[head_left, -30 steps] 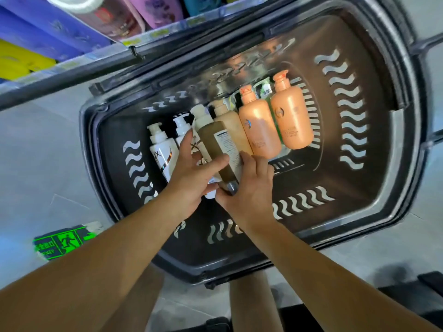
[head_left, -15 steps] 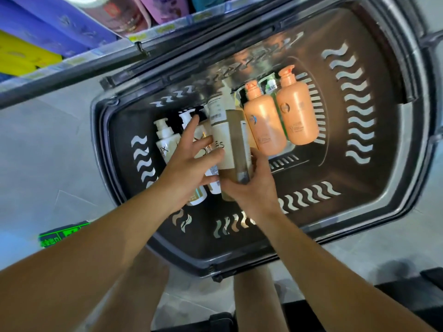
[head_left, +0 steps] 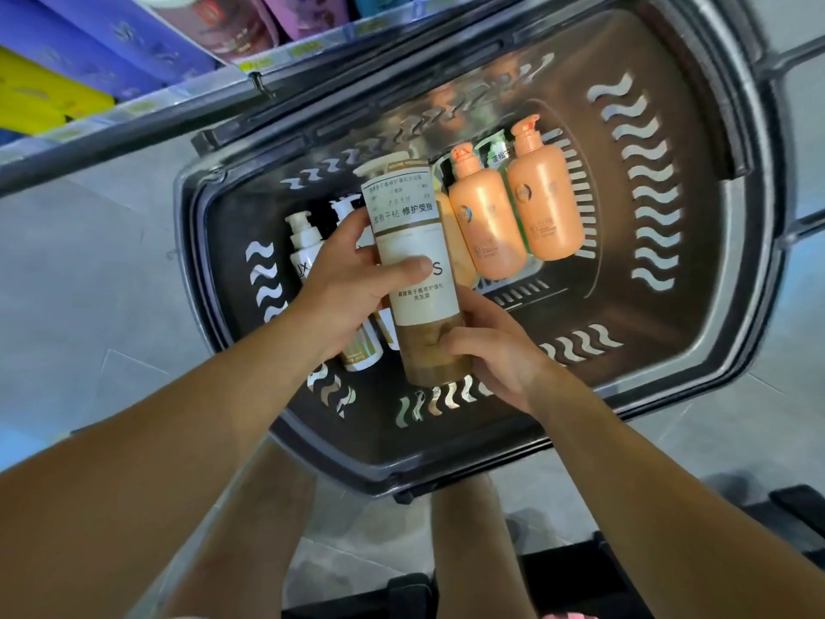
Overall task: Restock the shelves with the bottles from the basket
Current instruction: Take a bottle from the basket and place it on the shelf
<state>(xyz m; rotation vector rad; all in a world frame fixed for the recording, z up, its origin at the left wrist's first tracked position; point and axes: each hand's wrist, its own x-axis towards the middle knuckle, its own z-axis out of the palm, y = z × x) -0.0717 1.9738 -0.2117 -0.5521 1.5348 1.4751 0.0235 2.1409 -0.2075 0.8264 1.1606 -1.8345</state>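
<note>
Head view shows you are early in the task: one brown bottle [head_left: 419, 279] is lifted above the basket [head_left: 696, 350], no bottle is on the shelf [head_left: 134, 113] yet, and two orange bottles [head_left: 513, 216] and white ones [head_left: 306, 252] lie inside. Your left hand [head_left: 352, 288] wraps its middle, thumb on the label; your right hand [head_left: 495, 350] grips its lower end

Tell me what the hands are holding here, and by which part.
Both hold the brown bottle: the left hand grips its labelled middle, the right hand its lower end.
</note>
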